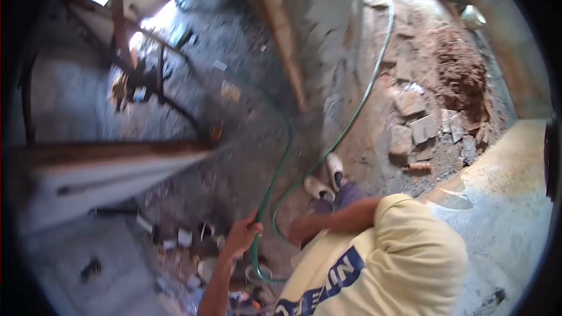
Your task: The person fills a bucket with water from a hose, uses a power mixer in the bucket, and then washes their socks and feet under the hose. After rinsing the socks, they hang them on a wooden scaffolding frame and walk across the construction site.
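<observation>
My left hand (242, 236) is closed around a green hose (273, 190), at the lower middle of the view. Above that hand the hose runs away over the floor; below it, it drops and bends past a pale round container (258, 273). A second stretch of the same green hose curves down from the bright opening at the top and meets my right hand (300, 230). That hand is dark and blurred in front of my yellow shirt (404, 251). Its fingers cannot be made out, so whether it grips the hose does not show.
White shoes (319, 187) stand on the dirt floor. Broken blocks (410, 103) and a reddish soil heap (459, 61) lie to the right. A concrete pillar (328, 29) rises ahead. At left are a ledge (105, 181) and dark timber posts (120, 23); rubble litters the lower left.
</observation>
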Available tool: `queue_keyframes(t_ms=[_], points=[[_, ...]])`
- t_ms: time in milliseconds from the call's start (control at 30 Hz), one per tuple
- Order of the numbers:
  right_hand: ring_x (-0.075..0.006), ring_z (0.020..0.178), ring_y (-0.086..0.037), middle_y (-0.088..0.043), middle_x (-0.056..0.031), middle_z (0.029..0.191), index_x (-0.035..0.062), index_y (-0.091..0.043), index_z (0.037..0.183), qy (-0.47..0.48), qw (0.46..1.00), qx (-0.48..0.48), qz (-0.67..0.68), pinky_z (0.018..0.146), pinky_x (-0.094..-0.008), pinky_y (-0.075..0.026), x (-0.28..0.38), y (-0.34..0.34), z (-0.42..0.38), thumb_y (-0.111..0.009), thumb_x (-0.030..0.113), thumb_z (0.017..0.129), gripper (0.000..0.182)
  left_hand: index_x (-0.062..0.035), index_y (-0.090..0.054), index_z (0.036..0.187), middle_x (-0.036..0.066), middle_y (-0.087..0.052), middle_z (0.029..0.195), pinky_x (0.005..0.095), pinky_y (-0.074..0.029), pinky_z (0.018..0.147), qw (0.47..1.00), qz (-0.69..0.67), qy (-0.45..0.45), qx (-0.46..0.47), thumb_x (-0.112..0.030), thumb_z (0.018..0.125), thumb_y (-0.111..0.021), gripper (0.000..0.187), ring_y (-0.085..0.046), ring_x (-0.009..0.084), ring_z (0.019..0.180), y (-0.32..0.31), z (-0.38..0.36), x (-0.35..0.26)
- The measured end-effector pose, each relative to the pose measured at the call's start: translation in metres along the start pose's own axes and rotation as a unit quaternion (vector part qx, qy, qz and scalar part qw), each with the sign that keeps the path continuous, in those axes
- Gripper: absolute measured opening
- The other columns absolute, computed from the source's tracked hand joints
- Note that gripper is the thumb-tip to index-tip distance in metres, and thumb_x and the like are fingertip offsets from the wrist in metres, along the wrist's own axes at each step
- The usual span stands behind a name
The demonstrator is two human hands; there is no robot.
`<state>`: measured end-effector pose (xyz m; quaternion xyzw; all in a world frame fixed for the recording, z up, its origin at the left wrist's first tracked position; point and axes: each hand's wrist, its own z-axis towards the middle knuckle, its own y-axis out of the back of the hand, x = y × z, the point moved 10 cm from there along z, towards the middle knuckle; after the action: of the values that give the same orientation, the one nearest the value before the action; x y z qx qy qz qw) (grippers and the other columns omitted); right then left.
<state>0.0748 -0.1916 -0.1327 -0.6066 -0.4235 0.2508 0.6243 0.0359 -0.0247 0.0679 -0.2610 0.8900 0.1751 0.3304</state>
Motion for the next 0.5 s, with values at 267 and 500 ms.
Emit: queue_keyframes(t_ms=[267, 500], points=[[-0.0477, 0.126, -0.038, -0.03, -0.0288, 0.141, 0.0049, -0.001, 0.147, 0.214, 0.85, -0.304, 0.373, 0.091, -0.069, -0.038, 0.227, 0.051, -0.048, -0.037, 0.073, 0.083, 0.1, 0.0026, -0.042, 0.136, 0.005, -0.062, 0.094, 0.0281, -0.046, 0.078, 0.995, -0.034, 0.095, 0.007, -0.006, 0.089, -0.061, 0.052, -0.056, 0.0127, 0.088, 0.006, -0.192, -0.05], [-0.026, 0.073, -0.056, -0.056, -0.0053, 0.079, 0.0151, -0.046, 0.097, 0.374, 0.751, -0.288, 0.462, 0.073, -0.052, -0.044, 0.251, 0.078, -0.04, -0.047, 0.053, 0.092, 0.038, -0.0012, -0.057, 0.123, 0.006, -0.063, 0.098, 0.0296, -0.046, 0.081, 0.975, 0.023, 0.088, -0.201, -0.005, 0.087, -0.057, 0.035, -0.06, 0.0149, 0.084, 0.108, -0.283, -0.002]])
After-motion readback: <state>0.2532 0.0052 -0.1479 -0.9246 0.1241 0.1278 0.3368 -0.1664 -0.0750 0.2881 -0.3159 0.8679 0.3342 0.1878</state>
